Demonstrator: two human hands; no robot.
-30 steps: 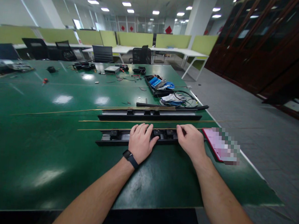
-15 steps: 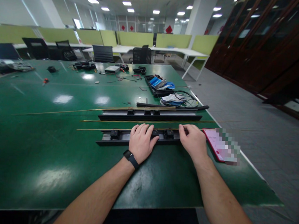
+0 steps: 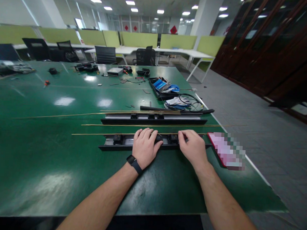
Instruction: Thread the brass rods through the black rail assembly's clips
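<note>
A long black rail [image 3: 116, 148] with a silvery channel and several small black blocks lies across the green table. My left hand [image 3: 144, 146] lies over its middle, fingers across the far side and thumb beside a black block [image 3: 159, 138]; it grips the rail. My right hand [image 3: 193, 144], near the rail's right end, pinches a thin brass-coloured rod [image 3: 91, 134] between thumb and fingers. The rod runs along the rail's far side, past the left hand, and sticks out to the left. Fingers hide part of the rod and the blocks.
Beyond lie more thin rods [image 3: 107, 125] and a second black rail [image 3: 153, 121] with blocks. A phone-like red-edged object [image 3: 218, 148] lies right of my right hand. Farther back are a black tray [image 3: 158, 91] of blue items, gloves [image 3: 178, 102] and cables. The table's right edge [image 3: 257, 173] is close.
My right hand has moved left along the rail, and the pinched rod has slid left, its left end now reaching farther out. My left hand has stayed in place.
</note>
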